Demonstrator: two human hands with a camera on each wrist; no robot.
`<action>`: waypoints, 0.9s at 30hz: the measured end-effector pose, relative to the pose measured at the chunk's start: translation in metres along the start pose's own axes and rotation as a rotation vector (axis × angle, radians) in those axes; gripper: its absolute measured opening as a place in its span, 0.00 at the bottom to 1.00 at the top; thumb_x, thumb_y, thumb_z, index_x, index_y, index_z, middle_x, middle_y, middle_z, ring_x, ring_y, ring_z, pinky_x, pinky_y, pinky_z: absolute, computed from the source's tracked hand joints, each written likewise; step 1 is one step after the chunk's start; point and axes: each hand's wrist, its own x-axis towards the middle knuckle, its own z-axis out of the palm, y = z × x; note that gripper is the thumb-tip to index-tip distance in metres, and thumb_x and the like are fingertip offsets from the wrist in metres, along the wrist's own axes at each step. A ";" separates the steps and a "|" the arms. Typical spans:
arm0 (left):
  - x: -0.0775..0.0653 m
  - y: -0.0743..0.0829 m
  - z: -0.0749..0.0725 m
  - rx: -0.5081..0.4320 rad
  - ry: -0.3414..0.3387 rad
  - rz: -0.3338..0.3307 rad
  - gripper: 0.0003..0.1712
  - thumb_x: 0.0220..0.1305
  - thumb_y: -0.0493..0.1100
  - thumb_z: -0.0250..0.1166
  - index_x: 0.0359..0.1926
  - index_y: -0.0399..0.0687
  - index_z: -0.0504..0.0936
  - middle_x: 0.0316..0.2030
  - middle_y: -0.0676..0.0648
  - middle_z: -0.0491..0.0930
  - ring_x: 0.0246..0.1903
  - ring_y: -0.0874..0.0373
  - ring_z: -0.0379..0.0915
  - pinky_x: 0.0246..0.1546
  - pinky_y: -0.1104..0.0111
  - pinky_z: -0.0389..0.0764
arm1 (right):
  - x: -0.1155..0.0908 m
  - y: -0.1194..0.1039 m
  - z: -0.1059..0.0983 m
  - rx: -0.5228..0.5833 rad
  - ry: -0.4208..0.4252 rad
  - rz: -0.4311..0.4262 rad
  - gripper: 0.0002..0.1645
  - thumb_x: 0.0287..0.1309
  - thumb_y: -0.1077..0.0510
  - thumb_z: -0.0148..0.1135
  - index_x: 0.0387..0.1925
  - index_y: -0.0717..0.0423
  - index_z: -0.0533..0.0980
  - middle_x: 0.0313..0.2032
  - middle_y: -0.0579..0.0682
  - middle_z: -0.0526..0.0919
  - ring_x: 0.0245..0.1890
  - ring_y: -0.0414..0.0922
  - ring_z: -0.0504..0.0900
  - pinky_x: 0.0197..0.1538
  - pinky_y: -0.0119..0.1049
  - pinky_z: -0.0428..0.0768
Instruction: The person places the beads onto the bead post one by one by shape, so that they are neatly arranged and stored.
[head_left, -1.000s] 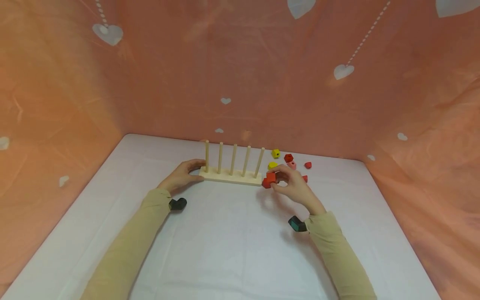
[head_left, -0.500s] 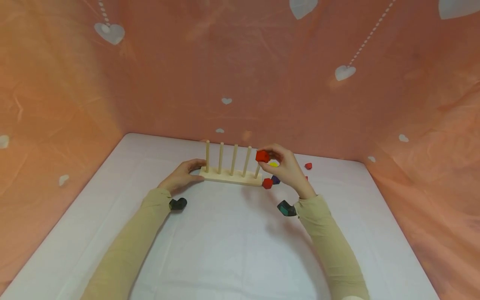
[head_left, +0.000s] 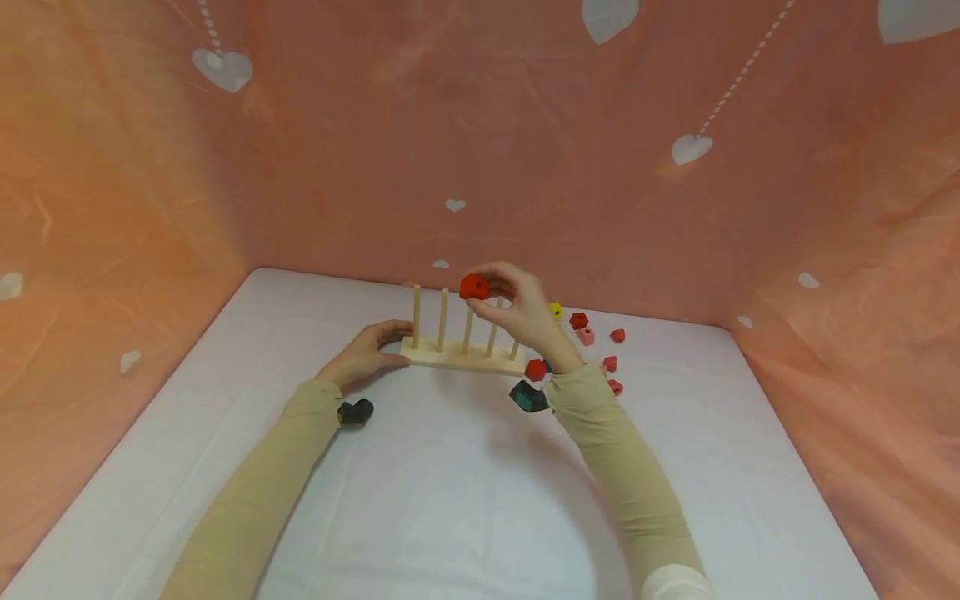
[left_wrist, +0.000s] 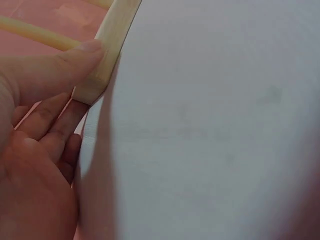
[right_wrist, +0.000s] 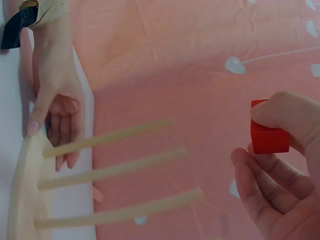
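Note:
A wooden peg stand (head_left: 465,359) with several upright pegs sits toward the back of the table. My left hand (head_left: 363,353) grips its left end; in the left wrist view the thumb (left_wrist: 75,62) lies along the base (left_wrist: 107,60) and the fingers go behind it. Above the middle pegs, my right hand (head_left: 517,304) pinches a red bead (head_left: 474,287) with a hole in it. The right wrist view has that red bead (right_wrist: 270,132) between thumb and fingers, apart from the peg tips. Another red bead (head_left: 536,370) lies by the stand's right end.
Right of the stand lie a yellow bead (head_left: 556,311), a dark red bead (head_left: 579,320), a pink bead (head_left: 586,335) and several small red pieces, one of them a red piece (head_left: 618,335) farthest right. A pink-orange cloth (head_left: 480,150) with hearts surrounds the white table (head_left: 420,500).
My right hand has lifted the red bead from beside the stand's right end and carried it up and left, over the middle pegs. The left hand has stayed on the stand.

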 end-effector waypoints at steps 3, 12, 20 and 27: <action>0.000 0.001 -0.002 0.018 0.001 -0.015 0.35 0.56 0.28 0.67 0.64 0.33 0.66 0.61 0.35 0.69 0.63 0.42 0.62 0.65 0.52 0.61 | 0.004 0.002 0.009 0.007 -0.030 -0.024 0.20 0.52 0.73 0.65 0.49 0.73 0.74 0.44 0.63 0.79 0.42 0.55 0.79 0.50 0.48 0.80; 0.000 0.001 -0.005 0.014 -0.003 -0.032 0.38 0.53 0.26 0.68 0.65 0.33 0.64 0.60 0.34 0.70 0.58 0.42 0.66 0.60 0.53 0.68 | 0.016 0.035 0.030 -0.005 -0.041 -0.038 0.24 0.52 0.69 0.68 0.51 0.67 0.72 0.43 0.60 0.80 0.40 0.52 0.80 0.47 0.45 0.81; 0.000 -0.002 -0.002 -0.016 0.013 -0.057 0.38 0.55 0.30 0.69 0.66 0.38 0.65 0.60 0.37 0.70 0.58 0.42 0.66 0.61 0.52 0.66 | 0.027 0.045 0.042 -0.079 -0.007 -0.095 0.21 0.55 0.65 0.68 0.51 0.63 0.75 0.44 0.54 0.80 0.42 0.46 0.78 0.49 0.41 0.80; -0.001 -0.004 0.001 -0.019 0.023 -0.051 0.37 0.55 0.32 0.70 0.65 0.39 0.67 0.60 0.37 0.70 0.57 0.41 0.67 0.61 0.51 0.66 | 0.031 0.052 0.053 -0.101 0.048 -0.092 0.22 0.57 0.66 0.65 0.54 0.62 0.75 0.42 0.54 0.77 0.42 0.45 0.77 0.50 0.44 0.80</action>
